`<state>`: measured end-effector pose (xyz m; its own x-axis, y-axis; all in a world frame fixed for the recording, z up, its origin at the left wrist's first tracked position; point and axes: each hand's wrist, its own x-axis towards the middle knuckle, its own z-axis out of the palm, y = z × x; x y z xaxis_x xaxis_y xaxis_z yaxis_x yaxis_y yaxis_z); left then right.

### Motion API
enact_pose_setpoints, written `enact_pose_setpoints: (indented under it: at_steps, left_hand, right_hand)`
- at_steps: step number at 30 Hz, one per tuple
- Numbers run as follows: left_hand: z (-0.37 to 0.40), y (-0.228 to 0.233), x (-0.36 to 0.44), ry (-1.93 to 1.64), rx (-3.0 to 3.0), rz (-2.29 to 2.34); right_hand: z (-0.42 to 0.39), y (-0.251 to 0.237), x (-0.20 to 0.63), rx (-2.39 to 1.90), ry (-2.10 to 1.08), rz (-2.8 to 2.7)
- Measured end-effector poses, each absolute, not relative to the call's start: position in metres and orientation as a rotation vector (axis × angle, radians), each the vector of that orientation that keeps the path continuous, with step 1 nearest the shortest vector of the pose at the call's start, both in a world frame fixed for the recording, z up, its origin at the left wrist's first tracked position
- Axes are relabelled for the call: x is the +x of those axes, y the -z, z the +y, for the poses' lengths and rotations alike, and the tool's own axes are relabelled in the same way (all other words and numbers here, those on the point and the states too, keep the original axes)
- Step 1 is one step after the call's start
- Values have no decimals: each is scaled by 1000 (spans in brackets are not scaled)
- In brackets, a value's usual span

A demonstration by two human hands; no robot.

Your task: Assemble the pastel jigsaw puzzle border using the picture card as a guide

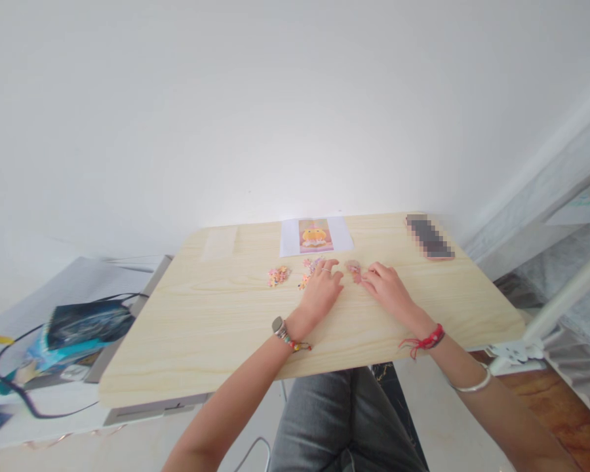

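Observation:
My left hand (322,288) rests palm down over the table, fingers bent and apart. Its fingers partly cover a pile of small jigsaw puzzle pieces (303,282) in pink, yellow and purple. To the right, my right hand (386,288) has its thumb and fingertips drawn together at the edge of a pinkish-purple heap of pieces (353,267). Whatever lies between those fingertips is too small to make out. Another pile of pink and yellow pieces (278,276) sits left of my left hand. Behind the piles lies a sheet with a printed picture (316,236) of a yellow figure.
The light wood table (201,341) stands against a white wall. A phone (430,237), blurred, lies at the back right. A pale translucent sheet (219,243) is at the back left. Beyond the table's left edge is a dark bag (88,322) among other items.

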<state>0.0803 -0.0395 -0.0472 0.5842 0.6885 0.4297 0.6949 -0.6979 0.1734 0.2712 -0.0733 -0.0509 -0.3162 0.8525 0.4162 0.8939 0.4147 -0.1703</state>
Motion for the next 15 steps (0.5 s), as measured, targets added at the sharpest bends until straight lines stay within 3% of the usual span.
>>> enact_pose_setpoints:
  at_steps: [8, 15]
  left_hand:
    - [-55, 60, -1, 782, -2586, -1509]
    - [-66, 54, 11, 718, -2643, -1448]
  right_hand:
    - [-80, 45, 222, -1296, -140, -2307]
    - [-62, 46, 193, -1317, -122, -2406]
